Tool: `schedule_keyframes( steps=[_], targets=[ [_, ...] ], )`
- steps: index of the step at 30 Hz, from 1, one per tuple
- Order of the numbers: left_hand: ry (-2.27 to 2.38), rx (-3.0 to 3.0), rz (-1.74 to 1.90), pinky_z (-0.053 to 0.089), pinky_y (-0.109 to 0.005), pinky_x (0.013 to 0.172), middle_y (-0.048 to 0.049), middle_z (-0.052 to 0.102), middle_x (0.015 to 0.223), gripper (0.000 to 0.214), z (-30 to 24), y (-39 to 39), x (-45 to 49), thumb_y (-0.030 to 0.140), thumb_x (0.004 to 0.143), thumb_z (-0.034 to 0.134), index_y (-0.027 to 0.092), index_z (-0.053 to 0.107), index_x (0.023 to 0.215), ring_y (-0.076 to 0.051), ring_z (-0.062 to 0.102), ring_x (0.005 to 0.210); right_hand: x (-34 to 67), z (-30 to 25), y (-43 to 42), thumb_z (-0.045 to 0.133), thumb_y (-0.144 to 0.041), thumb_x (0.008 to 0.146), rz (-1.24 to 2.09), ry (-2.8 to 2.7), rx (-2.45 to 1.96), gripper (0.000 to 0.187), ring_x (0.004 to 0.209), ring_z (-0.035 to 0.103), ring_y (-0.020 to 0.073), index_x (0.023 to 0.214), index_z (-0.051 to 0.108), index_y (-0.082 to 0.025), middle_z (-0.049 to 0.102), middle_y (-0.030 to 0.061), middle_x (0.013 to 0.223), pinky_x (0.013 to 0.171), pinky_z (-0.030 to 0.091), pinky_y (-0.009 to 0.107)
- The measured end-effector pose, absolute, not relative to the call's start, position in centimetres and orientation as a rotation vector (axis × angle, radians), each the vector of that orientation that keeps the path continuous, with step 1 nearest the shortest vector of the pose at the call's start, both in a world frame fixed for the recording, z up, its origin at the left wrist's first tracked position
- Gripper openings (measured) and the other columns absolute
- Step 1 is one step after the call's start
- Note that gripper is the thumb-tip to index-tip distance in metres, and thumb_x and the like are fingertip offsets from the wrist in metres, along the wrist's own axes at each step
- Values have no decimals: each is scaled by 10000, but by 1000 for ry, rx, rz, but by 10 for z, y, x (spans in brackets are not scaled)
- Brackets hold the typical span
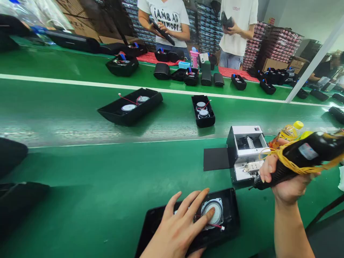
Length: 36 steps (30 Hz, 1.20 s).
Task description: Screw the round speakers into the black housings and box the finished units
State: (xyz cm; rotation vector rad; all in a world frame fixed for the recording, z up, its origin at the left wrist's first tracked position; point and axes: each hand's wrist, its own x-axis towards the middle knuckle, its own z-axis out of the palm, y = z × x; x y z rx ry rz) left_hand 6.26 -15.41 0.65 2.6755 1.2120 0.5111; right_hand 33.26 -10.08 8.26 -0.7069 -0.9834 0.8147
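Observation:
On the green bench in front of me lies a black speaker housing [229,229], its open side up. A round speaker driver [219,211] sits inside, and a thin red wire with a white plug crosses it. My left hand [182,222] rests over the housing with fingers spread, the index fingertip on the driver; a second driver is mostly covered. Held up at the right, my right hand [287,182] is wrapped around a black electric screwdriver [303,154] with yellow bands tied round it. Its bit points left, apart from the housing.
A silver-and-black machine [247,154] stands behind the housing, with a dark flat sheet [216,159] beside it. A yellow-capped bottle [291,130] is at right. Open housings [131,107] lie on the belt [67,111]. Two people [166,21] stand across, holding black parts.

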Motion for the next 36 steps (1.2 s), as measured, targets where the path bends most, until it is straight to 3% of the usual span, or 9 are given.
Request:
schedule_keyframes(
  steps=[4, 8, 13, 17, 22, 36],
  targets=[
    [1211, 2646, 463, 255, -642, 1240, -92, 523, 1620, 552, 3, -153, 63, 457, 821, 806, 370, 669, 1348, -365, 525, 1433, 315, 93, -112, 470, -838, 934, 889, -978, -633, 636, 326, 454, 118, 1212, 688, -309, 550, -70, 575, 312, 411, 231],
    [1151, 2675, 487, 256, -678, 1226, -116, 514, 1621, 624, -9, -149, 61, 572, 779, 842, 365, 671, 1343, -383, 517, 1433, 288, 94, -111, 620, -706, 925, 1037, -972, -599, 464, 344, 468, 124, 1142, 684, -302, 568, -69, 579, 326, 429, 233],
    [1159, 2676, 467, 219, -664, 1245, -107, 516, 1617, 624, -14, -148, 61, 571, 785, 821, 364, 678, 1356, -383, 508, 1433, 267, 64, -94, 639, -872, 797, 1188, -1020, -608, 718, 361, 434, 137, 1201, 599, -280, 547, -53, 619, 321, 377, 264],
    [1144, 2705, 462, 243, -656, 1238, -122, 543, 1588, 539, -10, -147, 61, 523, 832, 770, 341, 695, 1333, -387, 513, 1428, 267, 35, -89, 494, -993, 769, 1209, -1091, -711, 907, 406, 460, 169, 1325, 531, -277, 564, -26, 642, 357, 388, 297],
    [1138, 2735, 440, 293, -667, 1205, -132, 526, 1598, 454, -7, -144, 62, 440, 886, 684, 329, 693, 1326, -392, 527, 1413, 267, 30, -87, 491, -950, 827, 1232, -1134, -652, 876, 421, 476, 153, 1370, 528, -264, 593, -27, 682, 405, 446, 306],
    [1110, 2704, 438, 306, -665, 1190, -166, 542, 1577, 429, -1, -144, 63, 479, 941, 636, 319, 669, 1338, -374, 517, 1438, 262, 28, -80, 552, -825, 919, 1225, -1149, -553, 709, 436, 521, 135, 1327, 567, -246, 611, -36, 686, 410, 418, 272]
  ],
)
